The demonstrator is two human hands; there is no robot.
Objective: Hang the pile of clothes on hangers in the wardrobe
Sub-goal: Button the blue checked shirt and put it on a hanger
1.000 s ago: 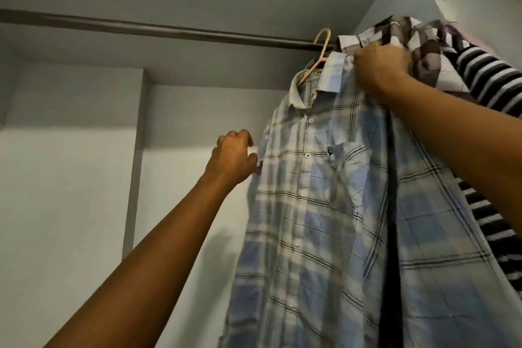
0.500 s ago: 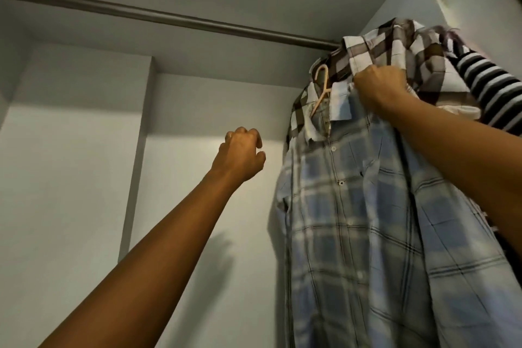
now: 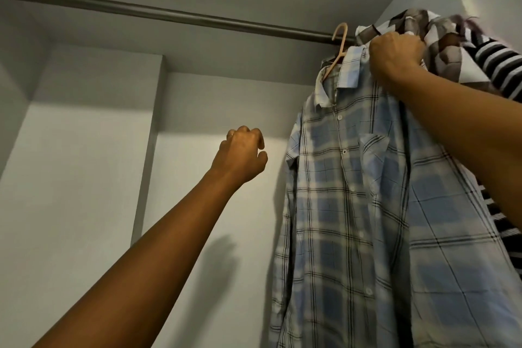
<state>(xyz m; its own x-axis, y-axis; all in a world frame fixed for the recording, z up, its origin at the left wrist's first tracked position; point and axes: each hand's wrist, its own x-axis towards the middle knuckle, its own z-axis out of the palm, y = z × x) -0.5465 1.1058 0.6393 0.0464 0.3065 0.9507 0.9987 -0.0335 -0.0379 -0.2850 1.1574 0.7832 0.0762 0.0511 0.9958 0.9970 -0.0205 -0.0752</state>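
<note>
Two bare arms reach up into the wardrobe. The left hand point(image 3: 243, 155), with one ring on a finger, hangs in the air with its fingers loosely curled, grasping nothing, just left of the blue plaid shirt point(image 3: 353, 206). The right hand point(image 3: 395, 56) is clenched on that shirt's shoulder beside the collar. The shirt hangs buttoned on one pale hanger point(image 3: 339, 45), whose hook sits over the single dark rail point(image 3: 169, 13). Behind the right hand hang two more garments: a brown checked shirt point(image 3: 440, 45) and a black-and-white striped top point(image 3: 500, 65), three in all. Beyond is the wardrobe's grey back wall point(image 3: 211, 110).
</note>
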